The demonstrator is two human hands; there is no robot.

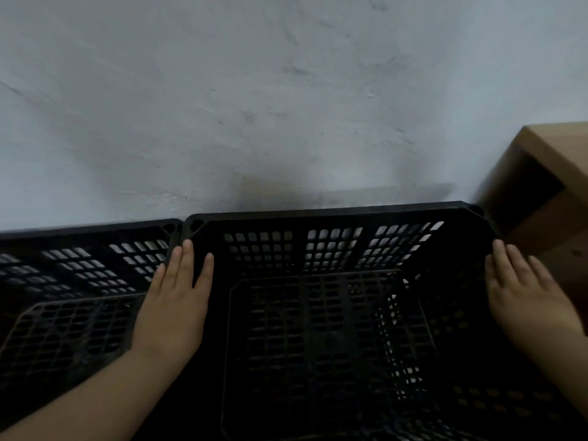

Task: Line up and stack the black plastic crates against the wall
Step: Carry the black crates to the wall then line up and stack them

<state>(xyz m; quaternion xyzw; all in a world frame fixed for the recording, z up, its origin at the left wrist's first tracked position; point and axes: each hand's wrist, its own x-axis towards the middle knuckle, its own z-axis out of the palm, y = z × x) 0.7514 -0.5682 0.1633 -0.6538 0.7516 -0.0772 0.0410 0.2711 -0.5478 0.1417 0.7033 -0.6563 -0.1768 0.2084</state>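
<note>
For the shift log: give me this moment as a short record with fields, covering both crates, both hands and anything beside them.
near crate: black plastic crate, open top, nothing seen inside, far rim by the wall
second crate: black crate side by side on its left, rims meeting
left hand: left hand flat on near crate's left rim, fingers extended
right hand: right hand flat on its right rim
beside: cardboard box at right
stacking: cannot tell

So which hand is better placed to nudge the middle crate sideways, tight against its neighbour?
Probably the right hand: it lies flat on the crate side facing the cardboard box, while the left hand sits over the neighbouring crate seam.
</note>
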